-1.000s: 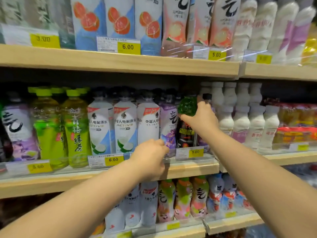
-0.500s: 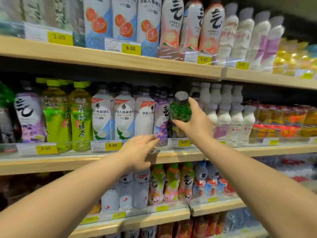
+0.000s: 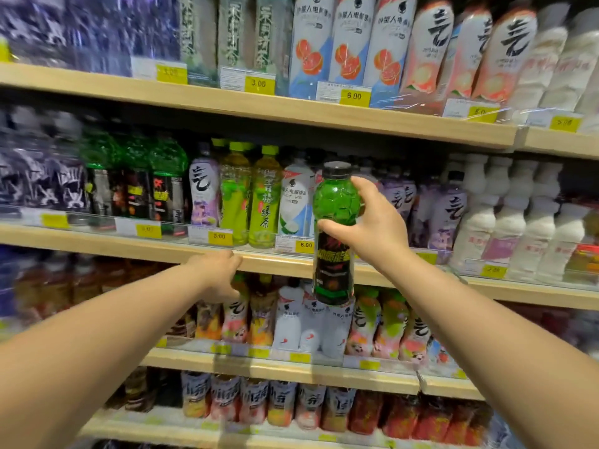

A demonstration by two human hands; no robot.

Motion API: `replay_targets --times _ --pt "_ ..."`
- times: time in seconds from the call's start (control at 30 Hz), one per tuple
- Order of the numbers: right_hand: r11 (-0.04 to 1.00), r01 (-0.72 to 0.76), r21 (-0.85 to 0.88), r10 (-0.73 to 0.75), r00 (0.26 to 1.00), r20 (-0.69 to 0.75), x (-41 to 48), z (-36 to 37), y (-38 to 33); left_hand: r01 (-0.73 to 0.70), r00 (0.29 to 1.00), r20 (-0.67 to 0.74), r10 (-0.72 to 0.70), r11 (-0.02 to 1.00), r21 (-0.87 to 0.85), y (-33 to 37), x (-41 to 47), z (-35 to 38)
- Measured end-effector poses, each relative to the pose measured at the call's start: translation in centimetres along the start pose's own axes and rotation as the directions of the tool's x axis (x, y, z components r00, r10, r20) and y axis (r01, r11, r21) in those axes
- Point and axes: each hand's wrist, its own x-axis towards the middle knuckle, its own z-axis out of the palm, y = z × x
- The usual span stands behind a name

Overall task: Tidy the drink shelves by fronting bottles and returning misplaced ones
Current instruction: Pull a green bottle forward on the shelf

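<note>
Clearly the right hand (image 3: pixel 376 231) has the work: its thumb and fingers are curled round the shoulder of the green bottle (image 3: pixel 335 202), just where the clear green upper part meets the black label, and the bottle hangs upright in the air, near the viewer and out in front of the middle shelf (image 3: pixel 97 243). The left hand (image 3: pixel 215 270) holds nothing; its fingers are loosely bent at the shelf's front lip, though I cannot tell whether they touch it. Behind the held bottle stand white bottles (image 3: pixel 295 202), with yellow-green tea bottles (image 3: pixel 264 202) to their left and purple-labelled bottles (image 3: pixel 450 215) to the right, none of which matches it. Further left on the same shelf is a row of green-topped bottles (image 3: pixel 165 183) with dark labels, blurred but seemingly the same kind, so that looks like its home. To do this well, carry it left clear of the front rows, keep it upright, set it down label forward at the row's front edge, and use the free hand to steady its neighbours.
</note>
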Motion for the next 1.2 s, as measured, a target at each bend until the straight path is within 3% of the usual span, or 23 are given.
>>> replay_targets --times 0.27,0.6,0.87,1.2 --pt "0.993 0.06 0.102 -0.061 0.998 0.006 3.3 6.8 -7.8 0.026 1.0 0.012 -0.027 0.997 0.072 -10.8 1.4 0.5" --pt "0.968 0.055 0.246 -0.025 0.992 -0.124 8.2 17.1 -17.5 -0.196 0.972 -0.134 0.193 0.981 -0.005 -22.8 2.9 1.7" --pt "0.973 0.136 0.186 -0.108 0.982 -0.156 10.9 21.2 -21.3 -0.331 0.927 -0.186 0.325 0.944 0.003 -25.2 3.9 3.1" --pt "0.965 0.226 0.134 -0.185 0.947 -0.264 11.8 24.3 -22.0 -0.327 0.931 -0.168 0.323 0.945 0.004 -24.9 4.6 3.5"
